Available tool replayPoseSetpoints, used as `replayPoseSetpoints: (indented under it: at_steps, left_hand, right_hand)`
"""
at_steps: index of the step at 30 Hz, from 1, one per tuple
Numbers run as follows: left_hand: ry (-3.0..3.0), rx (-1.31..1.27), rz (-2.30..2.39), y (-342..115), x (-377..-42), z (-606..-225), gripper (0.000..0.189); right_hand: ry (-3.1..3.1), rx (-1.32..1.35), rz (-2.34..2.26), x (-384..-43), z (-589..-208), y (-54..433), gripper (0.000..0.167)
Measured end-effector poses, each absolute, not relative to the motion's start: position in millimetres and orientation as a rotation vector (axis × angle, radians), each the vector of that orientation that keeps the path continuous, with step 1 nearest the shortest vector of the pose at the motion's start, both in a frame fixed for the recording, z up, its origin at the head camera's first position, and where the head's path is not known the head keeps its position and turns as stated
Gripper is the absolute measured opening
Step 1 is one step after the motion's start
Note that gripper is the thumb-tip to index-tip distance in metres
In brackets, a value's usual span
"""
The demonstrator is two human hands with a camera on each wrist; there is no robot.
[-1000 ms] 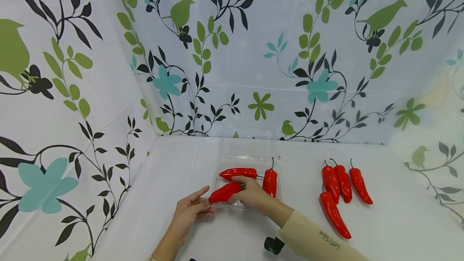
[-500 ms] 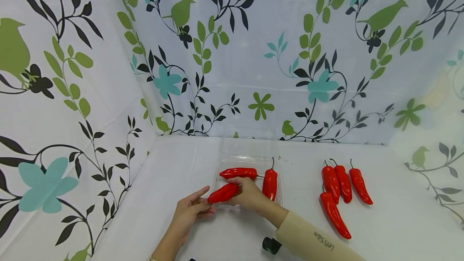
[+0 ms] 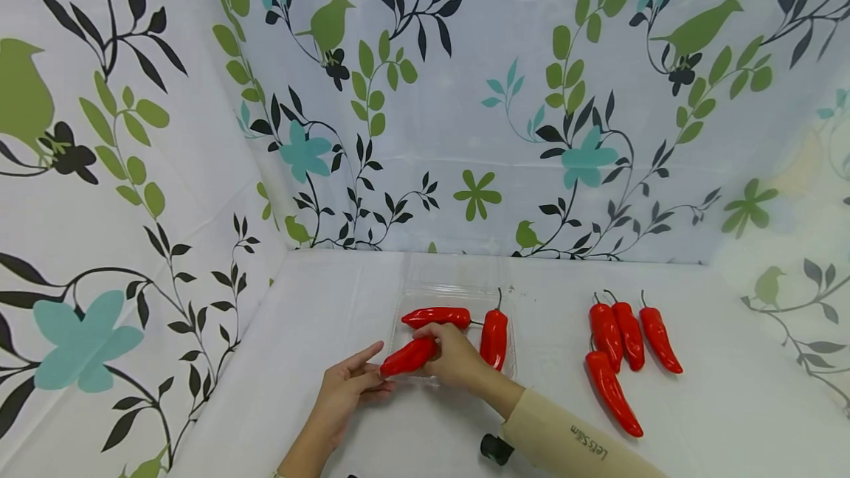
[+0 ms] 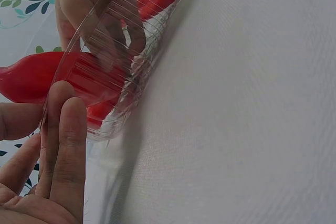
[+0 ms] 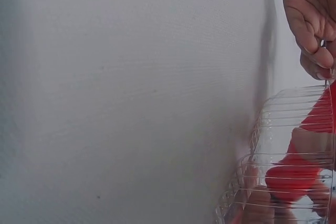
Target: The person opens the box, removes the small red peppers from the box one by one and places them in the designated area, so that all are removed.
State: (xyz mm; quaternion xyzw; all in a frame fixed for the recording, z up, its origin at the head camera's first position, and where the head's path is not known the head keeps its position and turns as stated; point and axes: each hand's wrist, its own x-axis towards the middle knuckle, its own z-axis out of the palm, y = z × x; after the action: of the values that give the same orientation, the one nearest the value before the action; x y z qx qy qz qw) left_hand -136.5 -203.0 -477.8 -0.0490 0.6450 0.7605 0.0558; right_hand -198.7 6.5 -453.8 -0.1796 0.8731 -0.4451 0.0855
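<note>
A clear plastic container (image 3: 458, 293) stands on the white table with two red chili peppers in it. One pepper (image 3: 436, 316) lies crosswise at the back; the other (image 3: 494, 339) lies lengthwise along the right side. My right hand (image 3: 454, 360) reaches into the container and holds a third chili pepper (image 3: 407, 358) by its stem end, its tip pointing left over the front-left rim. At that corner my left hand (image 3: 345, 393) pinches the thin rim between thumb and fingertips, close beside the pepper's tip. Through the ribbed wall (image 4: 137, 85) the right fingers show blurred.
Several more red chili peppers (image 3: 606, 338) lie in a loose group on the table at the right. A small black object (image 3: 496, 449) shows beside the right sleeve (image 3: 571, 434). The container's transparent lid (image 3: 454, 268) lies folded back toward the leaf-and-bird patterned cloth (image 3: 405, 153).
My right hand and forearm have shifted slightly left with the chili pepper, which has also turned a little. The left hand stays at the rim.
</note>
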Motion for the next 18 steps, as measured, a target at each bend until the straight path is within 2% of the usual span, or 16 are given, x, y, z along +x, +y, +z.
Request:
replayPoseSetpoints:
  at_steps: [18]
  left_hand:
    - [1.939,-0.154,2.322,-200.7,-135.9,-476.3,0.059]
  right_hand:
    - [2.704,-0.667,-1.457,-198.6,-455.1,26.1,0.050]
